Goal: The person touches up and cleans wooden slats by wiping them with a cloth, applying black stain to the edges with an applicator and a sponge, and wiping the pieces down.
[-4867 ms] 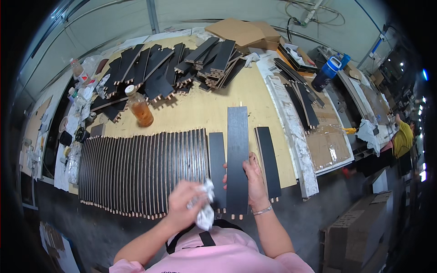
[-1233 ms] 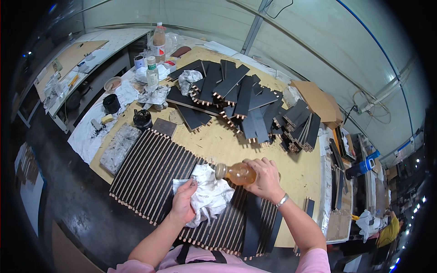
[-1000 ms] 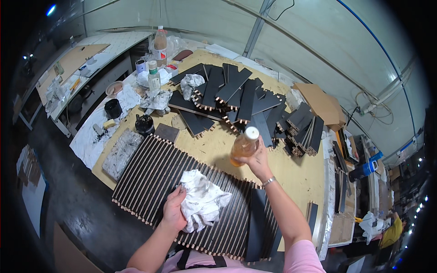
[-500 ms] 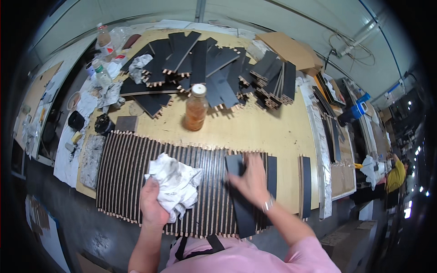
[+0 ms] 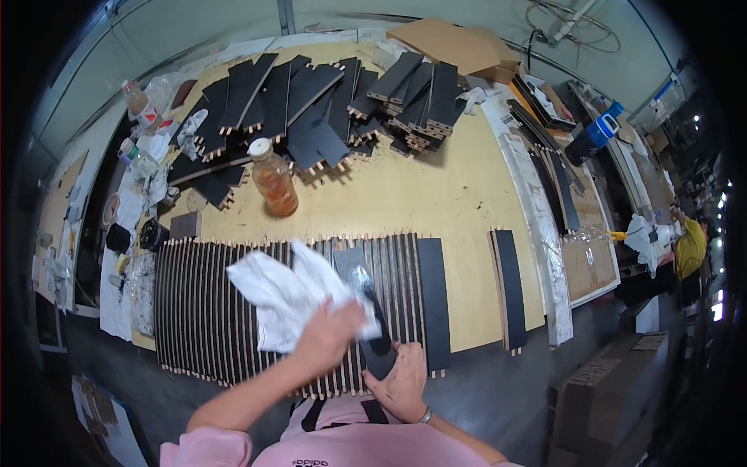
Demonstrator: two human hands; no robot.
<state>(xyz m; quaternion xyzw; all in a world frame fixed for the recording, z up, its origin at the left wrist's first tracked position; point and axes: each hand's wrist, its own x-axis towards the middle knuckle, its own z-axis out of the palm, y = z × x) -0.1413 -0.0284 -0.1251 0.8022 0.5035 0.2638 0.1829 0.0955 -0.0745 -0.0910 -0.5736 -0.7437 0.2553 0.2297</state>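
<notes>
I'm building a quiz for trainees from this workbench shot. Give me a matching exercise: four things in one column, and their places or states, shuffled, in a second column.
Things:
1. white cloth
2. amber bottle
3. blue bottle
4. single black slat

Places or states:
A. lies alone, right of the row of slats
B. stands upright on the wooden bench, behind the row of slats
C. crumpled in the left hand, over a black panel
D. on the side table at the far right

Pairs: 1-C, 2-B, 3-D, 4-A
</notes>
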